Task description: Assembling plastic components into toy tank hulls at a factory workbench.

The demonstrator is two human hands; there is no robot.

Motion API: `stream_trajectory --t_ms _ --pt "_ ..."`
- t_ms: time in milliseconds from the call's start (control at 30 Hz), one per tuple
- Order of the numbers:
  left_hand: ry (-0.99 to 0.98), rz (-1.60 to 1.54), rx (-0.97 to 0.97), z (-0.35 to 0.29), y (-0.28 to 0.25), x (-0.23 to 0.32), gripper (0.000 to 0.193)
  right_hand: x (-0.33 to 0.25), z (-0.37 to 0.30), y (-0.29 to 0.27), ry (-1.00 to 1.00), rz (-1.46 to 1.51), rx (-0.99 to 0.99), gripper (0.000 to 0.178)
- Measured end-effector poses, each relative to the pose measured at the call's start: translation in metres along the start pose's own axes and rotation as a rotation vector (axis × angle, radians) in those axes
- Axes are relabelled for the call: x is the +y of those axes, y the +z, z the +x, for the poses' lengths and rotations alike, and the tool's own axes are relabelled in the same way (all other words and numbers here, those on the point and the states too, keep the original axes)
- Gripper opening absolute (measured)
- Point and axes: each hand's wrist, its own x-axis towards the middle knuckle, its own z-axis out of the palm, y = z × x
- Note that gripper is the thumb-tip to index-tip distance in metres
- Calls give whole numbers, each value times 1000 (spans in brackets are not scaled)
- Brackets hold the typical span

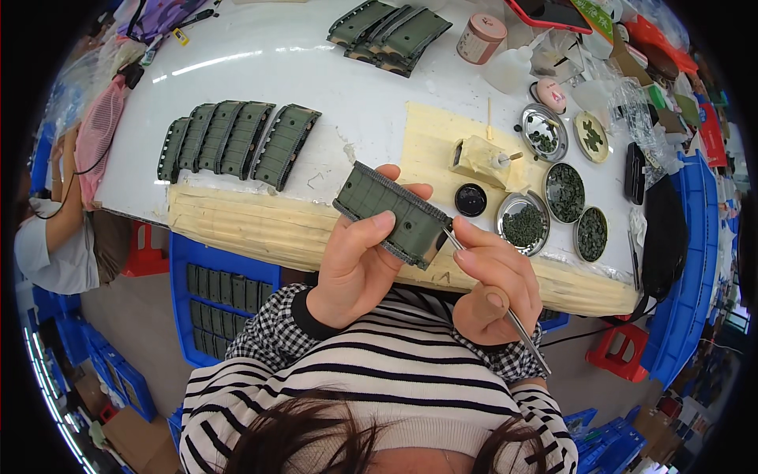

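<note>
My left hand point(357, 257) holds a dark green toy tank hull point(391, 213), tilted, its flat underside with ribbed tracks along both long edges facing up. The thumb presses on that face while the fingers support it from behind. In my right hand point(497, 284) is a pair of metal tweezers point(517, 328), gripped like a pen, with a tan cot on one finger. Their tips meet the hull's right end; whether a small part sits between them I cannot make out. Just beyond my right hand are a round dish of tiny green parts point(524, 224) and a small black pot point(470, 200).
Several similar hulls point(286, 146) stand in a row at the left, more point(391, 35) at the far side. Further dishes of green parts point(565, 192) are at the right. A blue crate point(181, 316) holding hulls sits below the table's left edge. Another person point(59, 237) is at far left.
</note>
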Motion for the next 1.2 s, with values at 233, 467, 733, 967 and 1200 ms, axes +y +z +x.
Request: stream_trajectory --t_ms 233,467,733,967,1200 --pt "14 21 26 0 3 -1 49 1 0 1 0 5 19 22" --pt "29 44 43 -1 2 -2 50 0 0 1 21 16 3 22" --pt "-27 122 40 -1 4 7 51 10 -12 -16 118 149 224 45" --pt "-49 344 113 3 6 19 46 33 -20 -62 443 -198 212 20" --pt "-86 348 99 6 8 14 41 41 -14 -64 453 -331 25 11"
